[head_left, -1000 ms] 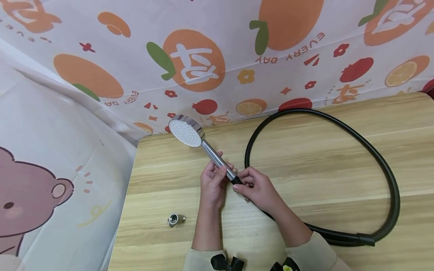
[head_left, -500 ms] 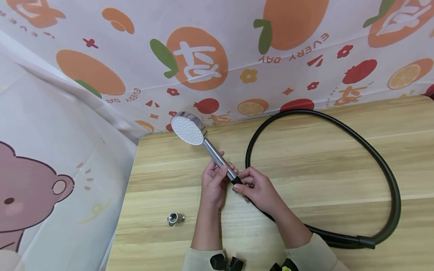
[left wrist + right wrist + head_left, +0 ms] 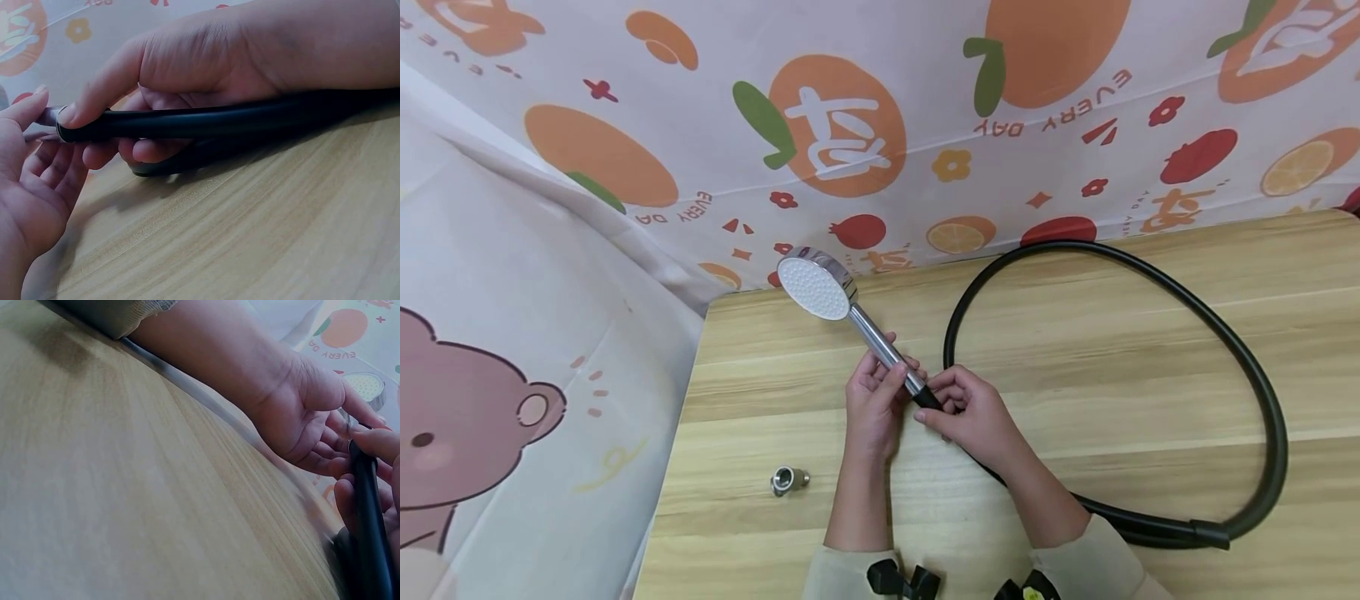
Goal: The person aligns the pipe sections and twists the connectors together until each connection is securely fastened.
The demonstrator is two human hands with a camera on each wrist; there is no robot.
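A chrome shower head (image 3: 815, 286) with a white nozzle face points up and left over the back of the table. My left hand (image 3: 875, 408) holds its handle (image 3: 880, 346) near the lower end, thumb across the top. At that end is the black end of a shower hose (image 3: 1247, 358), pinched between the thumb and fingers of my right hand (image 3: 973, 417). In the left wrist view the right thumb lies on the black hose end (image 3: 87, 128), right at the handle's metal rim. The right wrist view shows my left hand (image 3: 306, 419) beyond the hose end.
A small metal fitting (image 3: 789, 481) lies on the wooden table (image 3: 730, 417) left of my left forearm. The hose makes a wide loop across the right side. A fruit-print cloth (image 3: 865, 108) hangs along the back edge, and a white bear-print cloth (image 3: 625, 350) at the left.
The right fingers have shifted slightly on the hose end, showing more of the black part below the handle. The left hand and shower head stay nearly in place.
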